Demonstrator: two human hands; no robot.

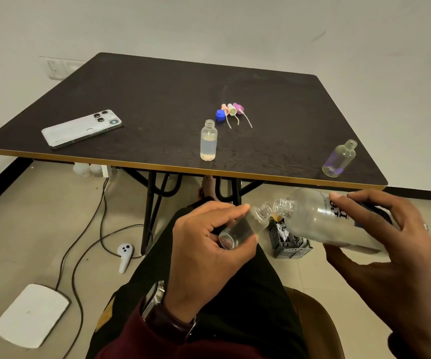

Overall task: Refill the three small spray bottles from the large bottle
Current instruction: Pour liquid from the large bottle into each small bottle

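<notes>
1. My left hand [209, 244] is nearest, low in front of my lap; its fingers and thumb curl round a small spray bottle [243, 226], held tilted with the open neck up and to the right.
2. My right hand [390, 244] wraps the large bottle [326, 224], tipped nearly flat, its open mouth just beside the small bottle's neck. I cannot tell whether liquid is running.
3. On the table [157, 99], a second small bottle [208, 140] stands upright, uncapped, mostly full, near the front edge.
4. A third small bottle [340, 158], uncapped and almost empty, stands at the right front corner.
5. Behind the full one lie three spray heads [232, 111] and a blue cap [219, 115], close together.
6. A phone [81, 128] lies face down at the table's left.
</notes>
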